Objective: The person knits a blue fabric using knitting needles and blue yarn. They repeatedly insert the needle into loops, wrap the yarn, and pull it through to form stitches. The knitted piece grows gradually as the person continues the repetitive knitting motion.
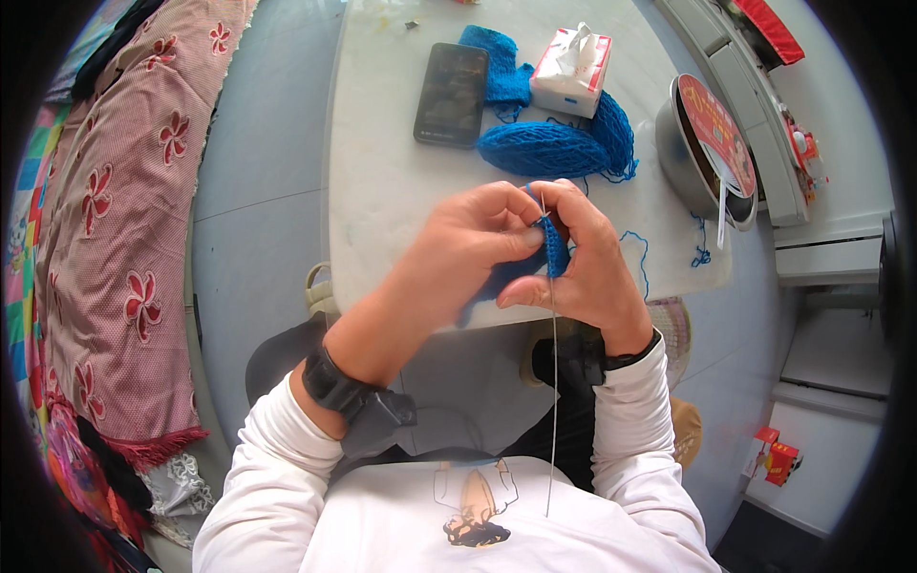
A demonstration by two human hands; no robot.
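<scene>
Both hands hold a piece of blue knitting (556,251) above the near edge of the table. Its stitches sit on a long thin metal knitting needle (554,387), whose lower part reaches down over the white shirt. My left hand (476,236) pinches the knitting's upper edge between thumb and fingers, close to the needle tips. My right hand (591,251) curls round the other side, with a blue strand over its index finger. Part of the knitting hangs blurred behind my left hand. A skein of blue yarn (541,149) and a folded blue knitted piece (505,68) lie beyond the hands.
A black smartphone (451,94) and a tissue pack (571,70) lie on the white table (380,215). At the right stands a metal bowl (673,154) with a red-and-white hand fan (723,140) on it. Loose yarn (646,258) trails nearby. A patterned pink cloth (143,215) covers furniture at left.
</scene>
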